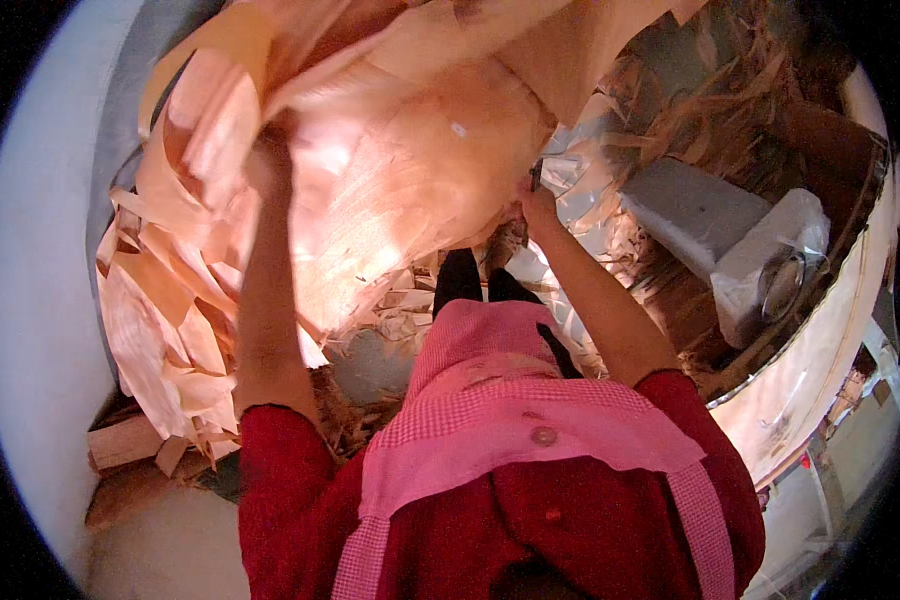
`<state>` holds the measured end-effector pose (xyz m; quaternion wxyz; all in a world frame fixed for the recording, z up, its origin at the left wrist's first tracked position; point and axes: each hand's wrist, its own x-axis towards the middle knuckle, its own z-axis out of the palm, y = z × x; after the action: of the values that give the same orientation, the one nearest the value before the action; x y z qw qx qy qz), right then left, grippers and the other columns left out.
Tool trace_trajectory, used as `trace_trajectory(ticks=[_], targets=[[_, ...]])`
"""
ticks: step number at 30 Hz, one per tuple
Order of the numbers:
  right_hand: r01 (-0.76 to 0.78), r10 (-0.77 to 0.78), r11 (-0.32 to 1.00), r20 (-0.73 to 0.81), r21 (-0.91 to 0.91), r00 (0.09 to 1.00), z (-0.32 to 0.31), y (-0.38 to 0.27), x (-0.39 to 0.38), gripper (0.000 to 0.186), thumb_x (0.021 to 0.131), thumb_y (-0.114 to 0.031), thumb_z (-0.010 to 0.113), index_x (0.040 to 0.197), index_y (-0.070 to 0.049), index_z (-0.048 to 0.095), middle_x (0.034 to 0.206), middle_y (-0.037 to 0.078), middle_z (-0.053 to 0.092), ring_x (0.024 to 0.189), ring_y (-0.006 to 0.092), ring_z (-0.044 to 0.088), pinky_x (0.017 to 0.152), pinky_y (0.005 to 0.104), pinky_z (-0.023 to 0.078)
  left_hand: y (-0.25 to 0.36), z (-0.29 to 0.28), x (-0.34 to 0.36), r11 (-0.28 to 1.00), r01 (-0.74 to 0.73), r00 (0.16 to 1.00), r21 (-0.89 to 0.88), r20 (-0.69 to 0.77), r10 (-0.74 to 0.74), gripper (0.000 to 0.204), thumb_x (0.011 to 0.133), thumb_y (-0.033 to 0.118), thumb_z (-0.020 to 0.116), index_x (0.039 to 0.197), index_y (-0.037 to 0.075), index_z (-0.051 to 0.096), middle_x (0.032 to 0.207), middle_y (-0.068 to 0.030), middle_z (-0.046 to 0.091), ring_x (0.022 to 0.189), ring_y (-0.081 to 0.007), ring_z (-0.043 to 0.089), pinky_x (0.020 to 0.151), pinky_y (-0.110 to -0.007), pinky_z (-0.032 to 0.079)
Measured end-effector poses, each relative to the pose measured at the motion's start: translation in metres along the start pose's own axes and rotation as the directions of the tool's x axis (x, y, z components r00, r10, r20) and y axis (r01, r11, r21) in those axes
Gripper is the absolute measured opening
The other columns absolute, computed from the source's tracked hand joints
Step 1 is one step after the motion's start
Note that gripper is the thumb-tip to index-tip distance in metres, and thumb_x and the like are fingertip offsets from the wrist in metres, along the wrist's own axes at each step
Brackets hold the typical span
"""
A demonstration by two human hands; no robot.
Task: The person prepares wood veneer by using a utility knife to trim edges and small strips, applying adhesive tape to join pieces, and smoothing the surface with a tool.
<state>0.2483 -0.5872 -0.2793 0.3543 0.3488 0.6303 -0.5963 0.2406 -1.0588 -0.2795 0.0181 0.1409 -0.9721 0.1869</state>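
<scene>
A red top (450,520) and pink apron (500,425) were nearest; beyond them spread a thin wood sheet (420,170). The left hand (270,160) was at its left side, the right hand (537,207) by its right edge; whether either gripped, I couldn't tell. Even support seemed safest against splitting.

1. We see a grey floor (367,364) left of the padded block (695,215).
2. We spot pale wood scraps (622,235) on it, just left of the block.
3. We see brown strips (715,95) beyond the block.
</scene>
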Motion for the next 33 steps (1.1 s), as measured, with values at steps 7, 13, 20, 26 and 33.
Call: trace_trajectory(ticks=[7,13,20,26,33], targets=[[0.302,-0.400,0.894,-0.286,-0.331,0.871,0.047,-0.001,0.061,0.033,0.076,-0.030,0.062,0.087,0.001,0.058,0.077,0.015,0.061,0.076,0.0305,0.059,0.064,0.0398,0.047,-0.088,-0.073,0.142,0.946,-0.113,0.974,-0.304,-0.224,0.044,0.034,0.088,0.031,0.042,0.114,0.008,0.047,0.113,-0.0064,0.054,0.100,-0.0206,0.052,0.083,-0.033,0.041],[0.270,-0.516,0.555,-0.071,-0.787,0.854,0.018,-0.013,0.021,0.045,0.078,-0.041,0.055,0.083,0.003,0.060,0.083,0.025,0.060,0.081,0.0393,0.058,0.073,0.0448,0.045,-0.060,-0.120,0.115,0.988,-0.129,0.946,-0.091,-0.309,0.095,0.042,0.089,0.038,0.041,0.110,0.005,0.054,0.105,-0.0126,0.059,0.096,-0.0246,0.056,0.079,-0.032,0.045],[0.413,-0.658,0.415,0.046,-0.811,0.751,0.007,-0.032,-0.038,0.035,0.082,-0.032,0.053,0.081,0.002,0.060,0.080,0.021,0.061,0.075,0.0354,0.059,0.066,0.0423,0.045,-0.033,-0.192,0.088,0.971,0.091,0.992,-0.222,-0.069,-0.109,0.036,0.082,0.032,0.052,0.114,0.016,0.050,0.098,-0.0157,0.061,0.090,-0.0343,0.058,0.074,-0.046,0.046],[0.589,-0.546,0.765,0.222,-0.261,0.808,0.015,-0.076,-0.138,0.031,0.083,-0.030,0.057,0.074,-0.001,0.057,0.062,0.004,0.056,0.050,0.0106,0.049,0.048,0.0255,0.040,0.012,-0.209,-0.041,0.653,0.142,0.988,-0.744,0.064,-0.142,0.057,0.079,0.025,0.058,0.128,0.009,0.034,0.091,-0.0160,0.051,0.076,-0.0276,0.049,0.064,-0.039,0.040],[0.459,-0.450,0.888,0.154,-0.027,0.880,0.032,-0.073,-0.120,0.029,0.080,-0.029,0.061,0.083,0.000,0.056,0.061,0.004,0.055,0.046,0.0114,0.047,0.043,0.0255,0.038,0.110,-0.203,-0.263,0.923,0.056,0.893,-0.381,0.432,0.124,0.088,0.073,0.057,0.053,0.138,0.008,0.018,0.143,-0.0198,0.012,0.130,-0.0418,0.011,0.101,-0.053,0.017]])
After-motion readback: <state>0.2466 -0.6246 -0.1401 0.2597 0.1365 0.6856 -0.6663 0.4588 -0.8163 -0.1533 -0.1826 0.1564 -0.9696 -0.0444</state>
